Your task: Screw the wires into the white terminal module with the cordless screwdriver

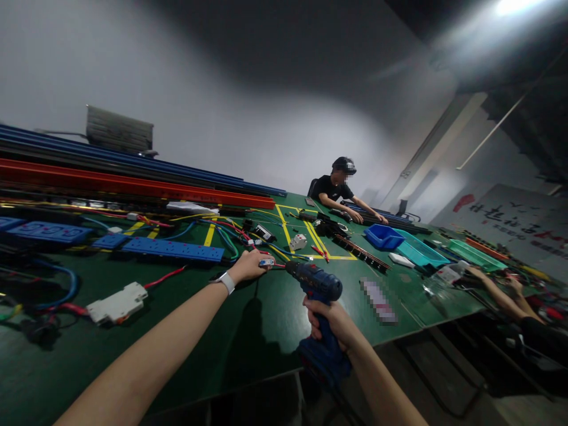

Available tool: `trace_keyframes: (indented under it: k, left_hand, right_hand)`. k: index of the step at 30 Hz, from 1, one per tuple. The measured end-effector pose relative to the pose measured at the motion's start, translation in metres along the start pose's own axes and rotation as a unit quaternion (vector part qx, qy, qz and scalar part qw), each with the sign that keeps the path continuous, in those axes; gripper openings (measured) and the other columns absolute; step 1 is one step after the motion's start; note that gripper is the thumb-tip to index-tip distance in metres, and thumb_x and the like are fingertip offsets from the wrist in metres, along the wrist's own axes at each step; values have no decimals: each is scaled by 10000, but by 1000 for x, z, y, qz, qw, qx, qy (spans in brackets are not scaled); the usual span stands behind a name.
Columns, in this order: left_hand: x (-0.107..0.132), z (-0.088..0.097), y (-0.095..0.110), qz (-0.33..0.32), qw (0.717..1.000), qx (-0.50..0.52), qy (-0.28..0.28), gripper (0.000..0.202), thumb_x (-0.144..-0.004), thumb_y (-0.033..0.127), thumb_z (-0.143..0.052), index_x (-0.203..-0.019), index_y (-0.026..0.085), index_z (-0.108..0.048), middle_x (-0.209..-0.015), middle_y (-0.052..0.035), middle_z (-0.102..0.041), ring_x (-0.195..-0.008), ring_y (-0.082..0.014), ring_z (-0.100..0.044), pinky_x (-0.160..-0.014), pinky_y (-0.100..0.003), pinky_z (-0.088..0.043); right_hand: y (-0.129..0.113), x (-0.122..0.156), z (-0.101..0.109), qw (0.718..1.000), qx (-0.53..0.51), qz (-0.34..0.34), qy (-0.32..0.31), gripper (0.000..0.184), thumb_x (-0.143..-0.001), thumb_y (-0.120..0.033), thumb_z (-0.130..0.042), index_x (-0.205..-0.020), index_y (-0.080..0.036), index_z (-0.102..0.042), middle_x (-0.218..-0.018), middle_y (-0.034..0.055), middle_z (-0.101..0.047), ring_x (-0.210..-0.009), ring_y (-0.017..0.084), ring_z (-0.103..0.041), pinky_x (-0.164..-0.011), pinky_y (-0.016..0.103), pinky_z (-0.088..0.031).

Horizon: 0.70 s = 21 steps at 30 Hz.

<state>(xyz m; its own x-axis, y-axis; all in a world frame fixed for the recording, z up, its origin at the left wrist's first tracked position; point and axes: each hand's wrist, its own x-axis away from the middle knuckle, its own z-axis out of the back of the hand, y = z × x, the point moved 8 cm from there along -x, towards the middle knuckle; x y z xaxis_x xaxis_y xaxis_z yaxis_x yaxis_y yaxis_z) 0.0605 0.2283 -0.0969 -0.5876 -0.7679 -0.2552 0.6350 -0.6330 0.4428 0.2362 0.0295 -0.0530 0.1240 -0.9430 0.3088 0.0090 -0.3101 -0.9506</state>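
Note:
My right hand (331, 319) is wrapped around the grip of a dark blue cordless drill (319, 280). The drill points left, and its thin reddish bit reaches toward a small white-and-blue part (266, 262). That part is pinched in the fingers of my left hand (248, 265), just above the green table; I cannot tell whether the bit touches it. Red, blue and yellow wires (233, 234) lie just beyond my left hand. To its left is a blue power strip (173, 249), and nearer me sits a white circuit breaker (118, 303) with red wire attached.
Orange rails (133, 184) and blue rails (186, 168) run along the far left. Another breaker (298, 241) lies beyond the drill. A blue bin (384, 237) and teal tray (421, 251) stand right. One co-worker (332, 190) sits opposite; another person's arm (497, 293) reaches in at right.

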Motion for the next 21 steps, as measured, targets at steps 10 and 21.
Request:
trace_keyframes:
  k: [10, 21]
  left_hand:
    - [-1, 1, -8, -3, 1000, 14, -3, 344, -880, 464, -526, -1180, 394, -677, -1149, -1, -727, -1066, -287, -584, -927, -425, -354]
    - [-3, -3, -11, -16, 1000, 16, -4, 341, -886, 477, -513, -1172, 397, -682, -1190, 6, -715, -1081, -291, -579, -930, -411, -364]
  right_hand:
    - [-1, -13, -12, 999, 0, -22, -28, 257, -760, -331, -670, -903, -197, -504, -513, -84, -505, -377, 90, -461, -441, 237, -352]
    - [-2, -14, -13, 999, 6, -25, -22, 270, -756, -345, -674, -897, -201, -495, -509, -88, -494, -371, 84, -436, -438, 240, -339]
